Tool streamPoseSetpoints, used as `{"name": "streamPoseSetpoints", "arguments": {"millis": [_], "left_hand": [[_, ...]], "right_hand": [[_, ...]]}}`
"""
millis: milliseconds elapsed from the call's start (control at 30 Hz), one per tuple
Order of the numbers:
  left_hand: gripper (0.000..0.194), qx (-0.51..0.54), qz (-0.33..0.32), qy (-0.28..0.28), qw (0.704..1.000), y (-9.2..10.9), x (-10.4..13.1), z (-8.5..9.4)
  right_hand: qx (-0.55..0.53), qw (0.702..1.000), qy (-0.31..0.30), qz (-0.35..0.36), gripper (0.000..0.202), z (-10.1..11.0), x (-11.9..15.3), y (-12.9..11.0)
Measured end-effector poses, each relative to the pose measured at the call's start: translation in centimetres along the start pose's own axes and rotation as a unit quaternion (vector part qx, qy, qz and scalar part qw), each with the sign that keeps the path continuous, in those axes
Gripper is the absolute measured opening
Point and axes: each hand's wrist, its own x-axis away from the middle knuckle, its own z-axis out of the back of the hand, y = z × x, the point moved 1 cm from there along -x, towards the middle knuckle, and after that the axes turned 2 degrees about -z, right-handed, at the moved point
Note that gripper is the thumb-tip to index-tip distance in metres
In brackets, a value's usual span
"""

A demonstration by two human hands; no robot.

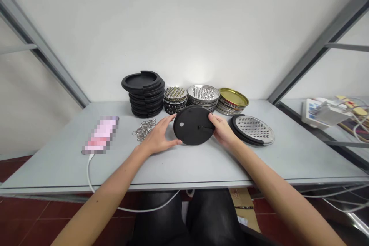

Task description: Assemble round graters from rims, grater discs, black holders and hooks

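Note:
A black round plate (193, 126) is held tilted up above the table, its flat face toward me with a small pale round spot on it. My right hand (222, 128) grips its right edge, thumb on the front face. At the left edge, my left hand (158, 135) has its thumb at the bottom and fingers higher up, spanning the rim. Beside my left hand lies a small heap of metal clips or hooks (144, 130). Right of my right hand, a perforated metal grater disc (253, 128) rests on a black round piece (245, 138).
Along the wall stand a stack of black rimmed trays (147, 100), two stacks of metal grater discs (175, 94) (203, 94) and a stack of gold-coloured lids (235, 98). A phone (100, 134) with a white cable lies left. A power strip (314, 113) is beyond the right frame.

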Motion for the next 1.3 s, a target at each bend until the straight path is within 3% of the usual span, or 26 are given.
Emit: {"name": "streamPoseSetpoints", "arguments": {"millis": [167, 300, 467, 733, 933, 1100, 1300], "left_hand": [[0.116, -0.020, -0.022, -0.030, 0.999, 0.4, 0.0, -0.2], [0.119, -0.048, -0.027, -0.064, 0.996, 0.6, 0.0, -0.1], [0.120, -0.039, -0.059, -0.115, 0.991, 0.8, 0.1, -0.1], [0.123, -0.005, -0.010, -0.131, 0.991, 0.5, 0.6, -0.3], [0.121, 0.033, -0.008, -0.115, 0.993, 0.5, 0.4, -0.4], [0.114, 0.019, 0.013, -0.121, 0.992, 0.2, 0.5, -0.8], [0.111, -0.033, 0.036, -0.121, 0.991, -0.4, 0.4, -1.4]], "right_hand": [[0.042, 0.999, 0.009, -0.006, 0.045, 0.2, -0.2, 0.5], [0.130, 0.990, -0.046, 0.019, 0.048, -0.1, -0.2, 0.7], [0.311, 0.943, -0.057, 0.108, 0.048, -0.2, -0.3, 1.0], [0.349, 0.923, -0.134, 0.095, 0.053, 0.2, 0.2, 1.2], [0.426, 0.888, -0.103, 0.135, 0.057, 0.4, -0.2, 2.2], [0.432, 0.887, -0.050, 0.154, 0.054, 0.4, -0.1, 1.8], [0.458, 0.849, -0.160, 0.209, 0.058, -0.1, 1.0, 0.1]]}}
